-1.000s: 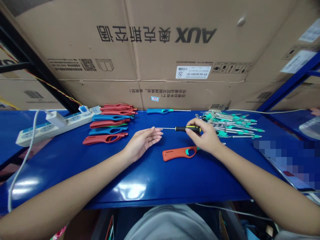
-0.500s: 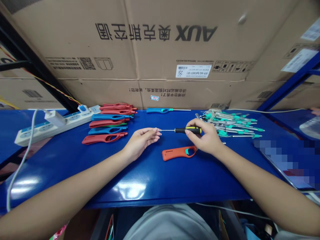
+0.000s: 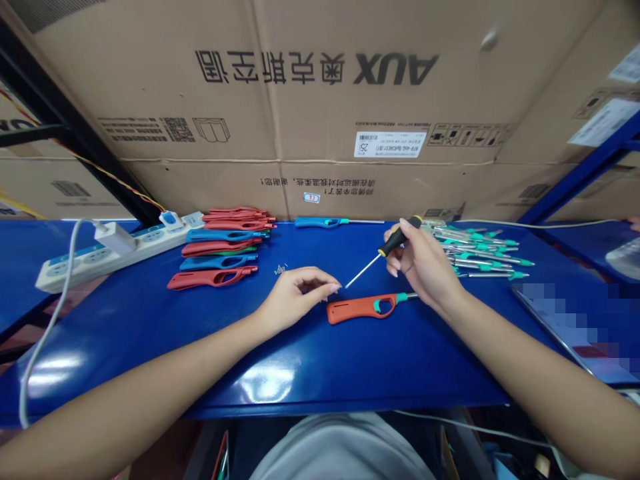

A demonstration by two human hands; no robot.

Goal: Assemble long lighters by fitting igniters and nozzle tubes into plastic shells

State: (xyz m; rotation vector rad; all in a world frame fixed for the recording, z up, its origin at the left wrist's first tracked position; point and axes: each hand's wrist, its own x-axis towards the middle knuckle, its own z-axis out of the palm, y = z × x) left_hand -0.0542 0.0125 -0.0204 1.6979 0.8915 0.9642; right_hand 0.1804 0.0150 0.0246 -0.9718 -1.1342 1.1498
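- Carton (image 3: 320,97), standing behind the work as a backdrop, its print upside down.
- Table (image 3: 345,373), blue and glossy, bearing everything below.
- Strip (image 3: 77,270), at the left, with plugs seated in it.
- Rods (image 3: 493,259), metal with green parts, heaped at the right.
- Casings (image 3: 213,279), mostly red and blue, in a row behind the left forearm.
- Right hand (image 3: 434,267), its fingers wrapped around the driver (image 3: 393,245).
- Left hand (image 3: 297,297), thumb and forefinger drawn together just beside the driver's tip; whether a small part is pinched there cannot be told.
- Lighter (image 3: 354,310), orange, lying on the table just below the tip, its rod running toward the right wrist.
- Spare lighter, blue (image 3: 316,222), near the carton.
- Driver, change of pose: level half a second ago, it now slants down to the left toward the orange lighter, which suggests that the work has shifted from the fingertips to the lighter's casing.
- Metal bits (image 3: 281,270), probably screws, uncovered as the left hand moved nearer the person.
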